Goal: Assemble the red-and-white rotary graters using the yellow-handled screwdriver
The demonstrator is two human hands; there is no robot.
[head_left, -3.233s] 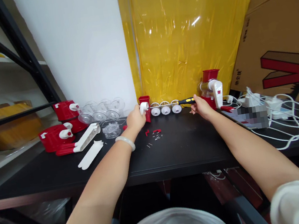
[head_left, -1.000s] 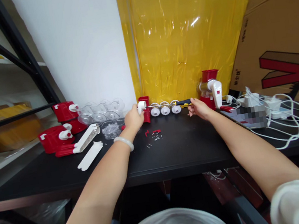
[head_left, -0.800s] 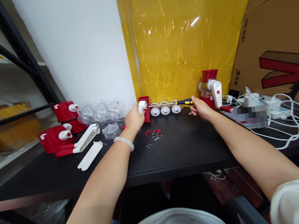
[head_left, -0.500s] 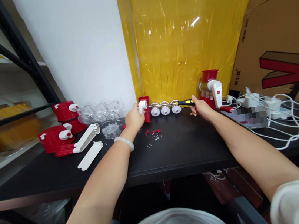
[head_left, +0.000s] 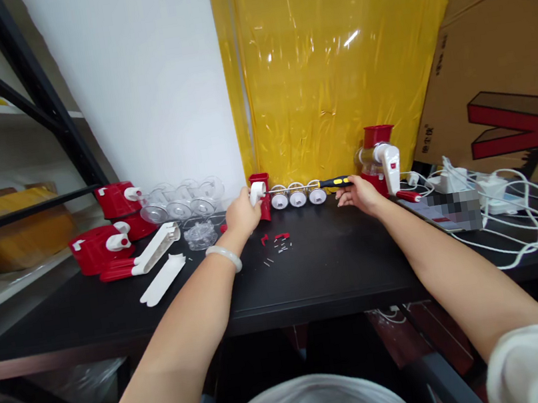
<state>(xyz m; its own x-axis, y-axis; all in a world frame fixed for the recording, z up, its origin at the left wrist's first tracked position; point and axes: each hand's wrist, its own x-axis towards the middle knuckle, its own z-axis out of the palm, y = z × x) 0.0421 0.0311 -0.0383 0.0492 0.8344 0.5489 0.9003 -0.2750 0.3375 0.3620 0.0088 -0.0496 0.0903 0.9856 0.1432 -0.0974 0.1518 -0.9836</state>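
My left hand (head_left: pixel 243 213), wearing a pale bangle, is closed on a small white ring-shaped plastic part (head_left: pixel 257 192). Held level, a screwdriver (head_left: pixel 333 183) with a black and yellow handle has its tip at the right side of that part. The handle's end is pinched by my right hand (head_left: pixel 363 197), whose lower fingers hang loose. Behind the white part stands a red housing (head_left: pixel 265 210), partly hidden by my left hand. Small red pieces (head_left: pixel 281 236) and several screws (head_left: pixel 282 248) lie on the black table (head_left: pixel 330 273) below.
Several red housings (head_left: pixel 99 250), white handle pieces (head_left: pixel 164 279) and clear plastic cups (head_left: pixel 178 201) are on the left. Three round white-based parts (head_left: pixel 297 198) line the back. An assembled red and white device (head_left: pixel 384 157), a phone (head_left: pixel 445 212) and tangled white cables (head_left: pixel 529 216) are right.
My right hand has shifted slightly to the right along the screwdriver handle, its lower fingers now a little more extended. My left hand and the white part look unmoved.
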